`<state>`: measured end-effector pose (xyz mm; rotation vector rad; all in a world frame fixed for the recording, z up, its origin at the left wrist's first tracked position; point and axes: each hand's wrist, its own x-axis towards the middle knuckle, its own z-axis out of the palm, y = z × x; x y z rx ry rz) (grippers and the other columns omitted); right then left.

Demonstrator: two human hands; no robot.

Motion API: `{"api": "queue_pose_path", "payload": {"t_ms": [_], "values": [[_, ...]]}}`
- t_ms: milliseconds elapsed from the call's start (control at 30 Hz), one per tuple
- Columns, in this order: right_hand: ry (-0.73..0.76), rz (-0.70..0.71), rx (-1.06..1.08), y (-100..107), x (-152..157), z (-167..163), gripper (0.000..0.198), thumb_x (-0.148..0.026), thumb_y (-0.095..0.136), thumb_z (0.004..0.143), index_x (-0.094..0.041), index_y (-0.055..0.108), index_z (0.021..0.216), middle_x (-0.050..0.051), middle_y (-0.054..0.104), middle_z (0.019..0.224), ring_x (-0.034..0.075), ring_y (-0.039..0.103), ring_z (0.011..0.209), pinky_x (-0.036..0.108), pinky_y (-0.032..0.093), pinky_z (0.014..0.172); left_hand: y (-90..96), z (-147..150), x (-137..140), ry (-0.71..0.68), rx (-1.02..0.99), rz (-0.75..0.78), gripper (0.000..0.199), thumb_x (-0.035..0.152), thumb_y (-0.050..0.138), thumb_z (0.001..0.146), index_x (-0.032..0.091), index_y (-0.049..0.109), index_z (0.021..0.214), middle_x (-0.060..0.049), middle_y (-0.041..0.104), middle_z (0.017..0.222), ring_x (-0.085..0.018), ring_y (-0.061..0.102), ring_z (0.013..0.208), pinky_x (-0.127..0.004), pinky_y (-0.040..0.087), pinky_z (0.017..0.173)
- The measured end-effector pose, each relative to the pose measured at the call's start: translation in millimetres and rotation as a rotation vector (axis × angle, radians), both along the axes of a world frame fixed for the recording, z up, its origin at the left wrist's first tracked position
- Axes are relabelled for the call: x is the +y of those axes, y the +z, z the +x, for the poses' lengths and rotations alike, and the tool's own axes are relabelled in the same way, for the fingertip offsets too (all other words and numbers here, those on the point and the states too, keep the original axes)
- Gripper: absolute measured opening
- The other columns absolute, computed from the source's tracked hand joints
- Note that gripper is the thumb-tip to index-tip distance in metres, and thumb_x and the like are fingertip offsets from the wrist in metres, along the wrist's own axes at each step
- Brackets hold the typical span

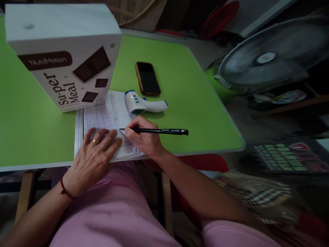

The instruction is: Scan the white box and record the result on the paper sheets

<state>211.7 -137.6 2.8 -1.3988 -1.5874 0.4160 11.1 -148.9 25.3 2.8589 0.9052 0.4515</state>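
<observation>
A black pen (164, 131) is gripped in my right hand (144, 137), its tip touching the paper. Beneath both hands lies a sheet of paper (105, 109) covered in rows of small handwriting, its lower right corner curled. My left hand (95, 154) rests flat on the lower part of the sheet with the fingers spread. Just beyond my right hand, a white and blue infrared thermometer (146, 104) lies on its side, partly over the paper's edge. At the sheet's far end stands a white NutriMotion box (69, 68).
A phone (148, 79) in a brown case lies past the thermometer on the green table (185, 92). To the right of the table is a large round fan (267, 58). A checked cloth (259, 190) lies beside a red chair (205, 163) at lower right.
</observation>
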Motion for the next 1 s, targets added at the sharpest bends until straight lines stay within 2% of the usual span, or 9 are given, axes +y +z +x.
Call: {"api": "queue_pose_path", "payload": {"t_ms": [167, 567, 767, 1000], "values": [[-0.061, 0.034, 0.034, -1.7, -1.1, 2.8, 0.011, -0.022, 0.058, 0.074, -0.022, 0.054, 0.064, -0.006, 0.055, 0.054, 0.010, 0.046, 0.048, 0.024, 0.040, 0.050, -0.6, -0.2, -0.6, 0.002, 0.002, -0.011, 0.042, 0.015, 0.060, 0.089, 0.015, 0.057, 0.131, -0.012, 0.055, 0.141, -0.032, 0.052, 0.125, -0.057, 0.038, 0.109], [-0.055, -0.023, -0.011, 0.0, -0.6, 2.6, 0.010, -0.023, 0.056, 0.075, -0.022, 0.053, 0.065, -0.006, 0.053, 0.054, 0.009, 0.044, 0.049, 0.024, 0.039, 0.050, -1.9, -0.3, 0.8, 0.000, -0.002, -0.002, 0.042, 0.018, 0.062, 0.089, 0.015, 0.057, 0.131, -0.013, 0.055, 0.142, -0.033, 0.052, 0.125, -0.057, 0.039, 0.108], [-0.040, 0.009, 0.010, 0.0, -0.5, 2.6, 0.011, -0.025, 0.055, 0.073, -0.023, 0.052, 0.063, -0.006, 0.053, 0.052, 0.009, 0.043, 0.047, 0.023, 0.039, 0.048, -1.9, -0.7, 0.1, 0.004, -0.012, 0.004, 0.041, 0.017, 0.063, 0.089, 0.016, 0.058, 0.129, -0.012, 0.057, 0.140, -0.032, 0.053, 0.124, -0.057, 0.039, 0.108], [-0.092, -0.012, 0.039, 2.1, -1.6, 3.0, 0.012, -0.027, 0.057, 0.073, -0.023, 0.054, 0.063, -0.005, 0.055, 0.053, 0.010, 0.046, 0.048, 0.024, 0.042, 0.050, -2.7, -0.8, -0.2, 0.000, -0.013, 0.005, 0.041, 0.016, 0.061, 0.089, 0.016, 0.057, 0.130, -0.012, 0.056, 0.141, -0.032, 0.052, 0.124, -0.057, 0.039, 0.108]]}}
